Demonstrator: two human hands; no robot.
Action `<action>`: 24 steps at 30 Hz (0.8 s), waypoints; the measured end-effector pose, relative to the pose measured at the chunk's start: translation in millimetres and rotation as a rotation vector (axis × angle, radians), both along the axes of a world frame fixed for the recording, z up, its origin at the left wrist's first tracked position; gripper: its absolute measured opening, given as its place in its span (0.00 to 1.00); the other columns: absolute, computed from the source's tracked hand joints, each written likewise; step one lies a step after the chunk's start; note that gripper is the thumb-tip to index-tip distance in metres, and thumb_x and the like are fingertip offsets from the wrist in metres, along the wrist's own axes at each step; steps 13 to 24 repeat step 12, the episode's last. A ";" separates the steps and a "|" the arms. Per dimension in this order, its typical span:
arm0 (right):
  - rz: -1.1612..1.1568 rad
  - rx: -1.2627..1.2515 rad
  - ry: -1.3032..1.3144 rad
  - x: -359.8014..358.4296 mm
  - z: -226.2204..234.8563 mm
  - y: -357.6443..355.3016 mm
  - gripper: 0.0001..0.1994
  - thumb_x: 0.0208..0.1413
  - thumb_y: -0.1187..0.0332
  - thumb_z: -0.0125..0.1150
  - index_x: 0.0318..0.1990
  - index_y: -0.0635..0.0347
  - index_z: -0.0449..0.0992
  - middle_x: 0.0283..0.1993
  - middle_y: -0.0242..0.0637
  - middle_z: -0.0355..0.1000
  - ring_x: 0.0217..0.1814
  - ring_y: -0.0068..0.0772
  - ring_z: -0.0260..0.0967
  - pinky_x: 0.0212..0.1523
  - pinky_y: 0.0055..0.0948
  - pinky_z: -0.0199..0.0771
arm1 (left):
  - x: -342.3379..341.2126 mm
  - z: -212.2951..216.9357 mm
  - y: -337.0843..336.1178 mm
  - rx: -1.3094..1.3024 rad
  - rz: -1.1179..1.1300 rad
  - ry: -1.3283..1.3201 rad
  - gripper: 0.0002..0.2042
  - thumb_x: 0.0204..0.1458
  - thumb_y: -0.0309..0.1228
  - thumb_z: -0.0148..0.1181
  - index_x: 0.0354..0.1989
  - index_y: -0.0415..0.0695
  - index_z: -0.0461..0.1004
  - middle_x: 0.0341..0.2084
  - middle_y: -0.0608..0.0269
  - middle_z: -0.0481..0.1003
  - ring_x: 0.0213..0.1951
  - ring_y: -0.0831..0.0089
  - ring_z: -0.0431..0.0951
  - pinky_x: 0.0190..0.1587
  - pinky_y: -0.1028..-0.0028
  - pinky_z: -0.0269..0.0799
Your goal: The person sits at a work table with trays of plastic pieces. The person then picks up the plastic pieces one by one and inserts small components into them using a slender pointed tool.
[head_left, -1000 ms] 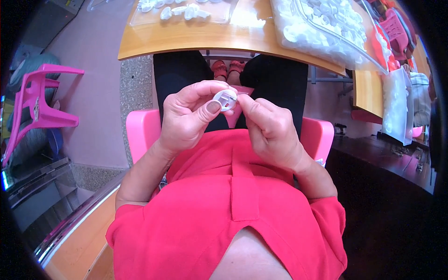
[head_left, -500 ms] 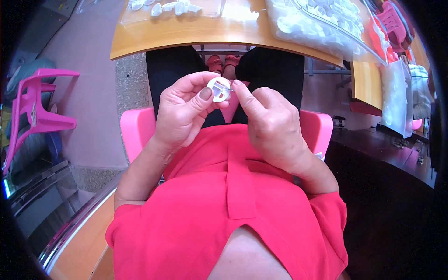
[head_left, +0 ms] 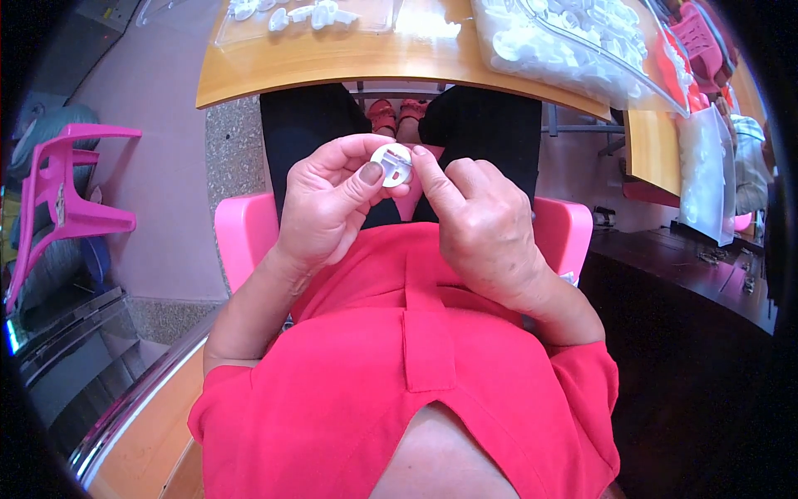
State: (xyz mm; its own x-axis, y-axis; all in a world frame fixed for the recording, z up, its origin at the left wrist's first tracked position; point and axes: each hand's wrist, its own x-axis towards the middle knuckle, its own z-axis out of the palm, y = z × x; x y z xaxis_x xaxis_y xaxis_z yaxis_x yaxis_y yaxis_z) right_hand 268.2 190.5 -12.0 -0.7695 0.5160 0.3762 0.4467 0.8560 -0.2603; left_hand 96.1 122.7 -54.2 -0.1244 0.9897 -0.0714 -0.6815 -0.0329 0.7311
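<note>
Over my lap, my left hand (head_left: 324, 200) pinches a small round white plastic piece (head_left: 394, 170) between thumb and fingers. The piece has slots in its face and a greyish strip across the middle. My right hand (head_left: 482, 220) is closed, its index fingertip at the right edge of the disc. Something thin and greyish shows at that fingertip, but the hand hides most of it and its kind is unclear.
Ahead stands a wooden table (head_left: 349, 68). On it are a clear tray (head_left: 374, 18) with white plastic parts and a large clear bin (head_left: 573, 71) heaped with more. A translucent bag (head_left: 705, 175) hangs at the right. A pink plastic chair (head_left: 75, 191) stands at the left.
The round white piece has tilted slightly in my left hand and moved a little lower. My right index fingertip has come closer to its edge.
</note>
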 end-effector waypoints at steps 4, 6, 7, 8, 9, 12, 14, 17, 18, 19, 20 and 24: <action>0.017 0.079 -0.056 -1.7 2.7 0.0 0.23 0.40 0.78 0.56 0.49 0.66 0.73 0.24 0.36 0.62 0.25 0.32 0.64 0.23 0.30 0.67 | -0.2 0.2 0.4 -0.004 0.012 0.041 0.14 0.55 0.23 0.56 0.49 0.33 0.69 0.39 0.53 0.76 0.39 0.69 0.78 0.45 0.71 0.76; 0.022 0.103 -0.083 -2.3 2.9 -0.2 0.22 0.40 0.77 0.56 0.49 0.66 0.73 0.24 0.36 0.62 0.25 0.31 0.64 0.23 0.28 0.67 | -0.1 -1.1 0.5 0.023 0.027 0.085 0.14 0.54 0.22 0.57 0.48 0.33 0.70 0.39 0.53 0.76 0.39 0.69 0.78 0.45 0.71 0.76; 0.026 0.127 -0.099 -2.4 2.1 -0.2 0.22 0.40 0.76 0.56 0.49 0.67 0.73 0.24 0.35 0.62 0.25 0.31 0.63 0.23 0.28 0.66 | -0.3 -1.5 0.8 0.023 0.025 0.085 0.14 0.54 0.22 0.57 0.48 0.33 0.70 0.39 0.53 0.76 0.39 0.69 0.78 0.45 0.71 0.76; 0.029 0.150 -0.115 -2.5 1.7 -0.2 0.23 0.40 0.75 0.56 0.49 0.68 0.73 0.25 0.35 0.62 0.25 0.30 0.63 0.23 0.27 0.66 | -0.5 -1.9 1.1 0.025 0.025 0.093 0.14 0.54 0.22 0.57 0.48 0.33 0.70 0.39 0.53 0.76 0.39 0.70 0.78 0.45 0.71 0.76; 0.028 0.148 -0.114 -2.8 1.4 0.4 0.23 0.40 0.75 0.56 0.49 0.68 0.73 0.25 0.35 0.62 0.25 0.30 0.63 0.23 0.27 0.66 | -0.7 -2.4 1.6 0.027 0.027 0.102 0.14 0.54 0.22 0.57 0.48 0.33 0.70 0.39 0.53 0.76 0.39 0.70 0.78 0.45 0.71 0.76; 0.041 0.191 -0.184 -2.9 1.5 1.9 0.21 0.45 0.69 0.55 0.48 0.70 0.73 0.26 0.35 0.65 0.28 0.30 0.66 0.22 0.26 0.69 | -1.0 -3.3 3.0 0.020 0.025 0.110 0.14 0.54 0.23 0.57 0.49 0.33 0.70 0.39 0.53 0.76 0.39 0.69 0.78 0.45 0.72 0.76; 0.041 0.191 -0.184 -2.9 1.5 1.9 0.21 0.45 0.69 0.55 0.48 0.70 0.73 0.26 0.35 0.65 0.28 0.30 0.66 0.22 0.26 0.69 | -1.0 -3.3 3.0 0.020 0.025 0.110 0.14 0.54 0.23 0.57 0.49 0.33 0.70 0.39 0.53 0.76 0.39 0.69 0.78 0.45 0.72 0.76; 0.041 0.191 -0.184 -2.9 1.5 1.9 0.21 0.45 0.69 0.55 0.48 0.70 0.73 0.26 0.35 0.65 0.28 0.30 0.66 0.22 0.26 0.69 | -1.0 -3.3 3.0 0.020 0.025 0.110 0.14 0.54 0.23 0.57 0.49 0.33 0.70 0.39 0.53 0.76 0.39 0.69 0.78 0.45 0.72 0.76; 0.041 0.191 -0.184 -2.9 1.5 1.9 0.21 0.45 0.69 0.55 0.48 0.70 0.73 0.26 0.35 0.65 0.28 0.30 0.66 0.22 0.26 0.69 | -1.0 -3.3 3.0 0.020 0.025 0.110 0.14 0.54 0.23 0.57 0.49 0.33 0.70 0.39 0.53 0.76 0.39 0.69 0.78 0.45 0.72 0.76; 0.041 0.191 -0.184 -2.9 1.5 1.9 0.21 0.45 0.69 0.55 0.48 0.70 0.73 0.26 0.35 0.65 0.28 0.30 0.66 0.22 0.26 0.69 | -1.0 -3.3 3.0 0.020 0.025 0.110 0.14 0.54 0.23 0.57 0.49 0.33 0.70 0.39 0.53 0.76 0.39 0.69 0.78 0.45 0.72 0.76; 0.041 0.191 -0.184 -2.9 1.5 1.9 0.21 0.45 0.69 0.55 0.48 0.70 0.73 0.26 0.35 0.65 0.28 0.30 0.66 0.22 0.26 0.69 | -1.0 -3.3 3.0 0.020 0.025 0.110 0.14 0.54 0.23 0.57 0.49 0.33 0.70 0.39 0.53 0.76 0.39 0.69 0.78 0.45 0.72 0.76; 0.041 0.191 -0.184 -2.9 1.5 1.9 0.21 0.45 0.69 0.55 0.48 0.70 0.73 0.26 0.35 0.65 0.28 0.30 0.66 0.22 0.26 0.69 | -1.0 -3.3 3.0 0.020 0.025 0.110 0.14 0.54 0.23 0.57 0.49 0.33 0.70 0.39 0.53 0.76 0.39 0.69 0.78 0.45 0.72 0.76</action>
